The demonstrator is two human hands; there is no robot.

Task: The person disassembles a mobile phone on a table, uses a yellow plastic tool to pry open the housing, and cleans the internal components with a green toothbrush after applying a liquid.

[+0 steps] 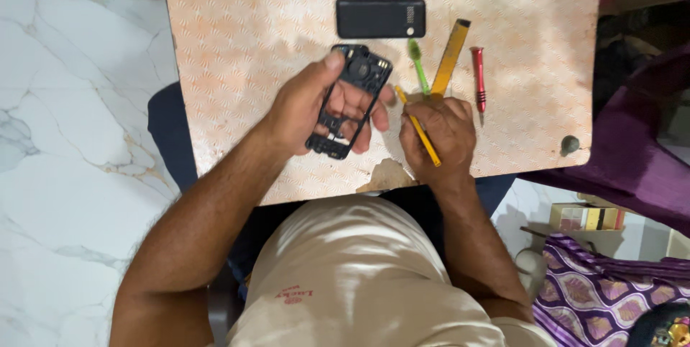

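While your left hand (316, 106) cradles the black phone frame (350, 100) by its long edges, thumb at its top corner, your right hand (440, 133), just beside it, is closed around a yellow tool (418, 128). Judge the frame light, thin, hollow and likely brittle: grip its rails, not the open centre. A green toothbrush (417, 65) lies just beyond your right hand.

I see my left hand (316, 106) around a matt black plastic phone frame (350, 100), my right hand (438, 130) on a smooth yellow tool (417, 125), probably plastic. The table (237, 52) has a patterned laminate top, chipped at the near edge. The floor (65, 138) is glossy marble.
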